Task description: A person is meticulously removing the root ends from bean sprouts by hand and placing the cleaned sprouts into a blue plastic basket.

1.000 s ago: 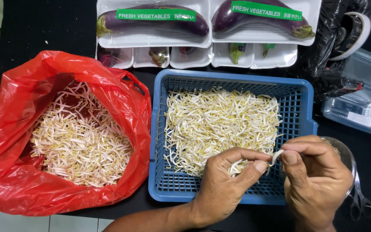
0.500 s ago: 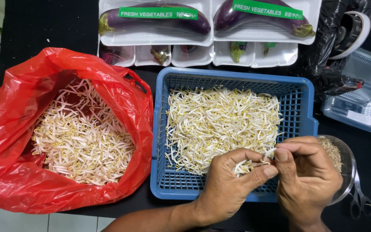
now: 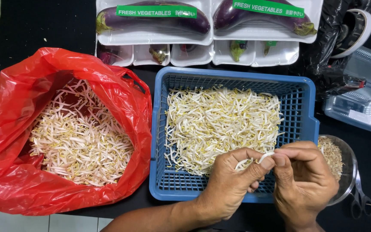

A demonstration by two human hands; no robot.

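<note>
Two hands meet over the basket's (image 3: 312,124) near right corner — your left hand (image 3: 230,182) and right hand (image 3: 303,180) both pinch one sprout (image 3: 266,155), its length running left-right between your fingertips, the bowl (image 3: 348,165) just right.

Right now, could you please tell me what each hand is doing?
Left hand: closed, holding a small bunch of bean sprouts.
Right hand: fingertips pinched on the end of one of those sprouts.
</note>
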